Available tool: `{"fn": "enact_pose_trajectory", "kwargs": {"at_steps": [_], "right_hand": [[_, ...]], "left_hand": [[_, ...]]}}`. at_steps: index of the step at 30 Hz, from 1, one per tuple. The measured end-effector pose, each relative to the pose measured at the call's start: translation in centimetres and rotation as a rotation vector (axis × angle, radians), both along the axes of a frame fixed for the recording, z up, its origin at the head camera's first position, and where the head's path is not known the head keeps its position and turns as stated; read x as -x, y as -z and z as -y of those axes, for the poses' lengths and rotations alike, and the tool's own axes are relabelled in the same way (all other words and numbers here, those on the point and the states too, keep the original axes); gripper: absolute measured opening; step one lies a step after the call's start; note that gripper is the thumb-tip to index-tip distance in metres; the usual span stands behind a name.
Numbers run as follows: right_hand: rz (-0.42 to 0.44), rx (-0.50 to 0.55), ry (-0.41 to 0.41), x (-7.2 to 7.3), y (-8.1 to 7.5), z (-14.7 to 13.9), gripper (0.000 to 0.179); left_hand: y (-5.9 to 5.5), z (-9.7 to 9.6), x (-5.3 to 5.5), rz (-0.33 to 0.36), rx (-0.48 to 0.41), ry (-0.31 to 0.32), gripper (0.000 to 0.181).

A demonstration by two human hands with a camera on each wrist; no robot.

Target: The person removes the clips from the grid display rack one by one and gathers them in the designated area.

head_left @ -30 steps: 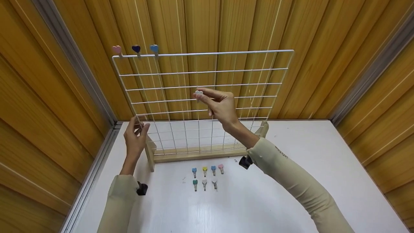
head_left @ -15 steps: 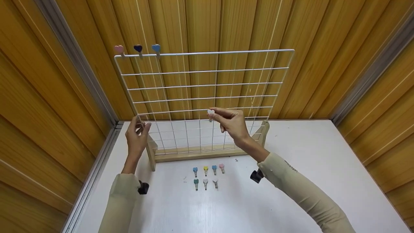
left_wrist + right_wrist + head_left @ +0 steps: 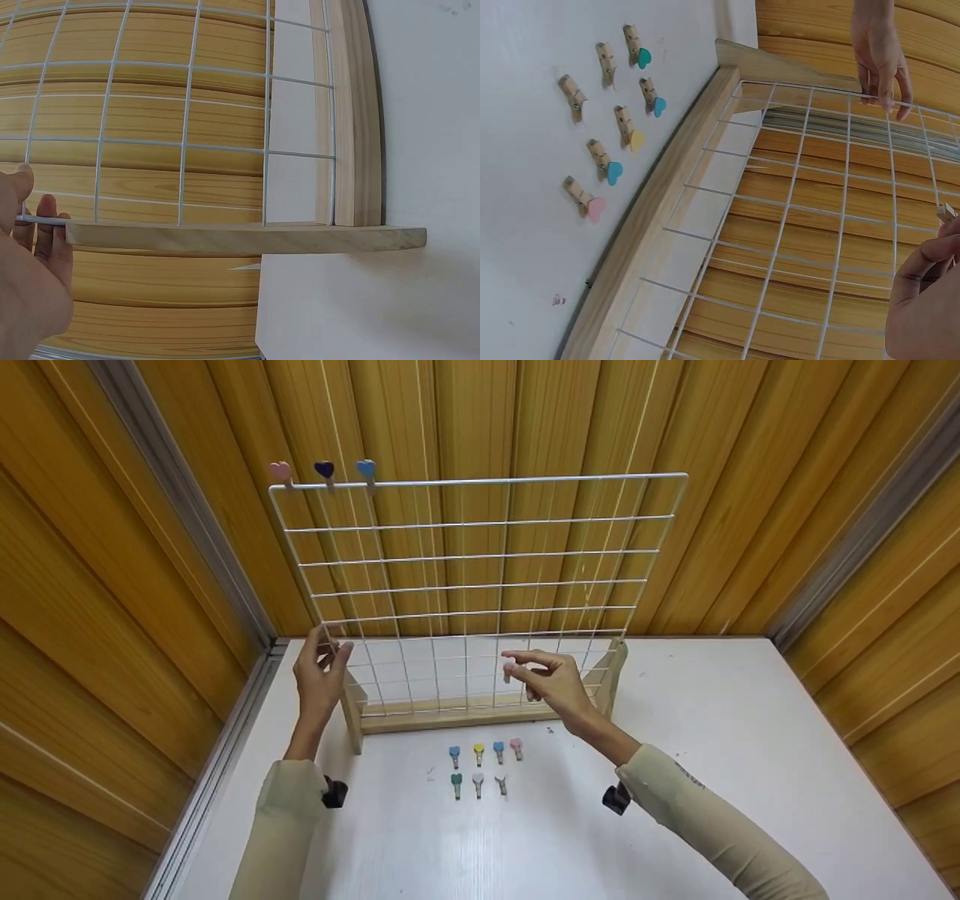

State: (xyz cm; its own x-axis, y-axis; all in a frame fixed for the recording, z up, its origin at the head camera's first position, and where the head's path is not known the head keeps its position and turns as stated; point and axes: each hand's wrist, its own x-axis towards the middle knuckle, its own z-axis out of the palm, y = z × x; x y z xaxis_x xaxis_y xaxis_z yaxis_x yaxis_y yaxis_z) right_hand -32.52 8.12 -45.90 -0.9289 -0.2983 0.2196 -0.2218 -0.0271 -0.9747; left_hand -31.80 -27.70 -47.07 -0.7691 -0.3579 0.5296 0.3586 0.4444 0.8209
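My right hand (image 3: 559, 686) pinches a small wooden clothespin (image 3: 507, 672) with a pale heart between thumb and forefinger, in front of the lower part of a white wire grid (image 3: 480, 481). In the right wrist view the clothespin's wooden end (image 3: 946, 213) pokes out of the fingers at the right edge. My left hand (image 3: 319, 675) grips the grid's left side wire, just above the wooden stand (image 3: 427, 724); the left wrist view shows the fingers (image 3: 56, 240) around that wire. Along the top wire sit a pink (image 3: 280, 471), a dark blue (image 3: 324, 469) and a light blue heart clothespin (image 3: 366, 469).
On the white table (image 3: 420, 840) before the stand lie two rows of heart clothespins, among them a yellow one (image 3: 479, 753), a green one (image 3: 457, 785) and a pink one (image 3: 592, 207). Wood-patterned panels (image 3: 480, 405) rise behind the grid and at both sides.
My right hand has come down and to the right with the clothespin, from mid-grid to the lower grid. The left hand keeps its grip on the side wire.
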Motion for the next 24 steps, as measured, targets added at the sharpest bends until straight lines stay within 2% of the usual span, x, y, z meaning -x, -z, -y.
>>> {"fn": "enact_pose_trajectory", "kwargs": {"at_steps": [6,15,20,24], "right_hand": [[0.036,-0.068,-0.028,-0.1,1.9,-1.0,0.033],[0.116,-0.25,-0.084,-0.2,6.0,-2.8,0.026],[0.177,-0.353,-0.114,-0.8,8.1,-3.6,0.027],[0.218,-0.383,-0.158,-1.6,9.5,-3.8,0.028]], "left_hand": [[0.0,0.0,0.0,-0.031,-0.009,0.02,0.03],[0.1,0.0,-0.2,-0.013,-0.007,0.009,0.03],[0.1,0.0,-0.2,-0.005,-0.003,0.012,0.031],[0.0,0.0,-0.1,-0.014,0.003,0.007,0.031]]}}
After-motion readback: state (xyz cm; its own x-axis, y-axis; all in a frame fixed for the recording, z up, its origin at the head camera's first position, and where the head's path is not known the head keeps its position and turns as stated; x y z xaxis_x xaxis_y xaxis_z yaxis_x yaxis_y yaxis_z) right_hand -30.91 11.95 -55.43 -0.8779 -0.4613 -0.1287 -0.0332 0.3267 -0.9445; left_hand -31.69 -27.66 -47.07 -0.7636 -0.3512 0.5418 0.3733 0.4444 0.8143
